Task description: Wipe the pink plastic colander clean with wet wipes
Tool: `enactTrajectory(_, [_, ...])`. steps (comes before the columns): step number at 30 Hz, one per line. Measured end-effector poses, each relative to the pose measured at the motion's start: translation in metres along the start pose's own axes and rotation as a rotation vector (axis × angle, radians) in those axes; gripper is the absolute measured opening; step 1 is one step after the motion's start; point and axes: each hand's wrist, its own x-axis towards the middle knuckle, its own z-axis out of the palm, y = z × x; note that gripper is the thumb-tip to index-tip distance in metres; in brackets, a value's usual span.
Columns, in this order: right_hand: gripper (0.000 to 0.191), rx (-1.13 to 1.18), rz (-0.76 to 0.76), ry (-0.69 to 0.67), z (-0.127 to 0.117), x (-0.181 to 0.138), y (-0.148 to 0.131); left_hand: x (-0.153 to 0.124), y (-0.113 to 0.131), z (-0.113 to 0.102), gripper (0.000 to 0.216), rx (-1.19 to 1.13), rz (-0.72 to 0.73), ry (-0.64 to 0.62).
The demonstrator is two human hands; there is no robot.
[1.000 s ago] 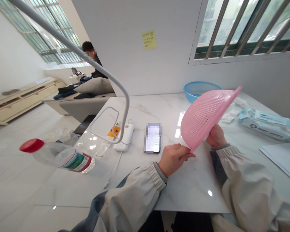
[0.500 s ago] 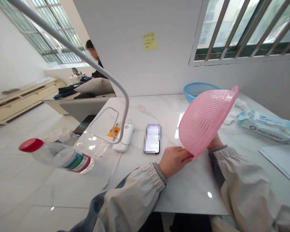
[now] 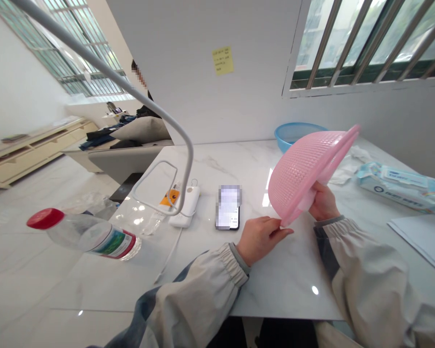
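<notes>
A pink plastic colander (image 3: 300, 166) is held tilted on its side above the table, its mouth turned toward the right. My left hand (image 3: 263, 239) pinches the lower rim between thumb and fingers. Inside the mouth, my right hand (image 3: 324, 203) presses a pale, crumpled wipe (image 3: 307, 199) against the inner side near the rim. Part of the wipe and some of the right fingertips are hidden by the colander wall. Behind the colander, a blue plastic basin (image 3: 286, 137) stands against the wall, partly covered from view.
A phone (image 3: 229, 208) lies mid-table, beside a white power bank (image 3: 186, 205) and a bent lamp-like white tube (image 3: 188, 159). At left stands a red-capped water bottle (image 3: 94, 237). On the right are a wet-wipe pack (image 3: 402, 186), crumpled tissue (image 3: 344, 169) and paper (image 3: 424, 241).
The colander has tipped so its mouth faces more toward me. My right hand, mostly hidden before, has come into view with the pale wipe at the inner rim.
</notes>
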Motion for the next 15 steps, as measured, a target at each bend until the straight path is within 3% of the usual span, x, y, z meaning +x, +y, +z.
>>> enactTrajectory(7, [0.026, 0.082, -0.122, 0.229, -0.009, 0.014, -0.002, -0.001, 0.002, -0.002, 0.035, -0.23, -0.058, 0.179])
enactTrajectory(15, [0.029, 0.05, -0.194, 0.242, -0.009, 0.013, -0.002, 0.001, 0.004, -0.004, 0.026, -0.303, -0.058, 0.227])
